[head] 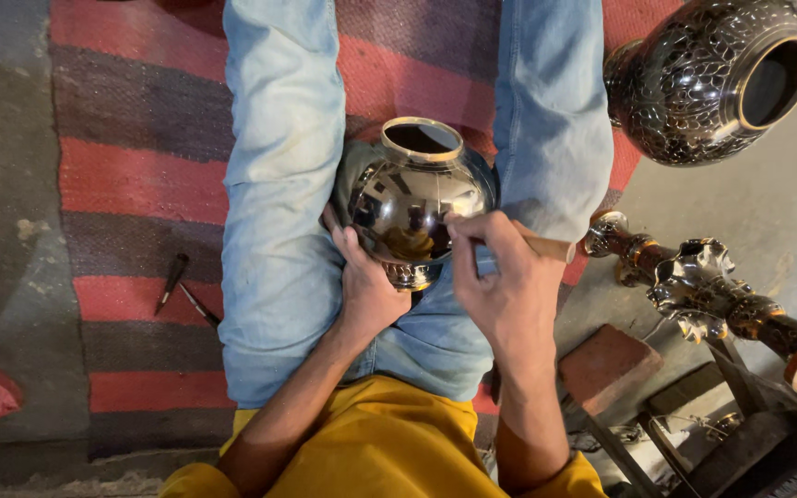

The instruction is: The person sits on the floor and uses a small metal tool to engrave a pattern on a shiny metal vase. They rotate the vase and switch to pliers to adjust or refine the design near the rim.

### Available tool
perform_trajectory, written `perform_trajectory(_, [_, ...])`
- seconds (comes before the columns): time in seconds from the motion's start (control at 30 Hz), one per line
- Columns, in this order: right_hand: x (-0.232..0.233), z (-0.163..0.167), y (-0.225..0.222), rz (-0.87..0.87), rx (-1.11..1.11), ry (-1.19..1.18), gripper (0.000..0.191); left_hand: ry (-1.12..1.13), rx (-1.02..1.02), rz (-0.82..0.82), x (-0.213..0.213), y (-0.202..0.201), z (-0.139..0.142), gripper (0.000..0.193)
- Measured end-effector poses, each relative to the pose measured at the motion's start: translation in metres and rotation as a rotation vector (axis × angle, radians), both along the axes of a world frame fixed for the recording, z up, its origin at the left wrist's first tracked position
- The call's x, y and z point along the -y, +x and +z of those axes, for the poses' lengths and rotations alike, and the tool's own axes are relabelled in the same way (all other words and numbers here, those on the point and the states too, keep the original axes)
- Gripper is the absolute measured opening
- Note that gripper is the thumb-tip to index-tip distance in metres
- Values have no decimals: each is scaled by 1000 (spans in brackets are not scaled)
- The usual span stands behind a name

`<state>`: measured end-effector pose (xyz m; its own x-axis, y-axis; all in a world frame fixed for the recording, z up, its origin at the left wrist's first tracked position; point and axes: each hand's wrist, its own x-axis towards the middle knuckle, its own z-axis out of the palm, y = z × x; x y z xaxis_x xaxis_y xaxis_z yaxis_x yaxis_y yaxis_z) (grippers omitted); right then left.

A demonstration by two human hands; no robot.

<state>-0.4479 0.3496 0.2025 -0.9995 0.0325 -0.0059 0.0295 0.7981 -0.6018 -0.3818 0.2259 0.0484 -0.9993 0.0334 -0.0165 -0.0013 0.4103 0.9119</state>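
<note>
A shiny dark metal pot (414, 198) with a brass rim lies on its side between my jeans-clad legs. My left hand (362, 281) cups its lower left side and holds it steady. My right hand (502, 281) is closed around a small tool with a wooden handle (546, 247). The tool's tip, hidden by my fingers, meets the pot's polished side near its foot.
A larger engraved black-and-brass vase (707, 78) lies at the upper right. An ornate metal stand (694, 281) and a brick (609, 367) lie to my right. Two small dark tools (177, 286) rest on the red-and-grey striped rug (140, 184) at left.
</note>
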Motion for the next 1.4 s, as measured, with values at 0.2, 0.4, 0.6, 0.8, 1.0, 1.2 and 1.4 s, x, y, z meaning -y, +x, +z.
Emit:
perform_trajectory(0.2, [6,-3,7,-16,-70,-10,14,6,-75,-15,2,-1,1,131])
perform_trajectory(0.4, [9,-8,13,-32,-127,1,14,-25,69,-10,-1,4,1,127])
perform_trajectory(0.6, [6,-4,24,31,-120,-8,17,3,169,0,-1,6,2,122])
perform_trajectory(0.8, [10,-16,28,-17,-172,7,17,-36,-10,6,0,5,4,123])
perform_trajectory(1.0, [7,-13,34,20,-188,9,17,-8,60,-4,-1,12,0,124])
perform_trajectory(1.2, [3,-12,44,58,-189,0,20,14,78,-17,-2,13,2,125])
perform_trajectory(1.4, [-14,-38,51,-98,-140,-224,13,-26,-77,-19,1,17,4,119])
